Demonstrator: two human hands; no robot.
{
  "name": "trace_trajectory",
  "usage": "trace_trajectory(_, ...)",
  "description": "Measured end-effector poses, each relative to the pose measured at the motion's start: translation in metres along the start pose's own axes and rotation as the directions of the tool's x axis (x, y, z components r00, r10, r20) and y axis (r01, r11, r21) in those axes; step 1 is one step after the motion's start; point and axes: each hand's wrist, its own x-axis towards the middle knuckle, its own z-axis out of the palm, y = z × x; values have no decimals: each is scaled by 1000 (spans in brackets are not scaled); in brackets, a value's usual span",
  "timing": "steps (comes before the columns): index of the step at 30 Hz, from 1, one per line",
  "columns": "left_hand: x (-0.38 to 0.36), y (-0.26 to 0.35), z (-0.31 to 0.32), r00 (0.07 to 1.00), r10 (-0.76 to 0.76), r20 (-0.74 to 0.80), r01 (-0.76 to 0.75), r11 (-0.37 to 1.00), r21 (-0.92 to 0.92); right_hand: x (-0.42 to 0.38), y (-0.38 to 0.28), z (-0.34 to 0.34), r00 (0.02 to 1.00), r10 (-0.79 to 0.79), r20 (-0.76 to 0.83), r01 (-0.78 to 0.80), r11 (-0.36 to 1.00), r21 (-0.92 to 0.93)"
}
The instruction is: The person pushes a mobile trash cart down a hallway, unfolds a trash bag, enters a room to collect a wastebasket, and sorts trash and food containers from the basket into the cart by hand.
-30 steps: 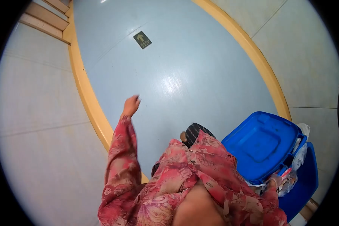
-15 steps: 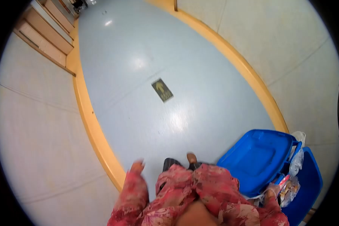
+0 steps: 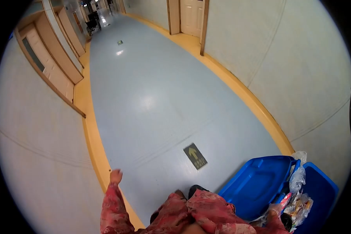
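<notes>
My left hand (image 3: 116, 176) hangs out in front at the lower left, touching nothing; its fingers look loosely curled and are too small to make out. At the lower right, my right hand (image 3: 275, 209) is at the near edge of a blue bin (image 3: 319, 191), its fingers partly hidden by clear plastic. The bin's blue lid (image 3: 257, 183) stands open, tilted to the left. Plastic bags and wrappers (image 3: 300, 208) show inside the bin, and a clear bag (image 3: 297, 179) hangs by the lid's hinge.
A blue-grey corridor floor (image 3: 156, 105) with yellow borders runs ahead. A dark arrow sign (image 3: 195, 156) lies on it. Pale walls (image 3: 245, 39) stand on both sides, with a door (image 3: 191, 17) on the right and another (image 3: 46, 66) on the left. A wheelchair (image 3: 91, 25) stands far off.
The view has tilted up and moved along the corridor; the arrow sign now appears lower and nearer. My left hand has swung outward to the left. The bin has stayed beside me.
</notes>
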Motion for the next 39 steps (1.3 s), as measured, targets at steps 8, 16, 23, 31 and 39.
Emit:
trace_trajectory(8,114,242,-65,716,655,-242,-692,710,-129,-18,-17,-21,994,96,50,-95,995,-24)
trace_trajectory(16,-8,10,22,805,109,583,-306,919,251,-62,-80,-60,995,79,63,-78,997,-23)
trace_trajectory(23,-127,-226,-65,561,-351,750,-76,880,469,-135,-173,-93,1000,11,8,-11,1000,9)
trace_trajectory(31,301,-198,-258,967,98,236,-145,971,191,-293,-290,-136,998,12,-69,-13,1000,-2)
trace_trajectory(39,561,61,-416,765,644,-17,-625,735,-263,-431,-378,-143,987,69,-145,-67,998,21)
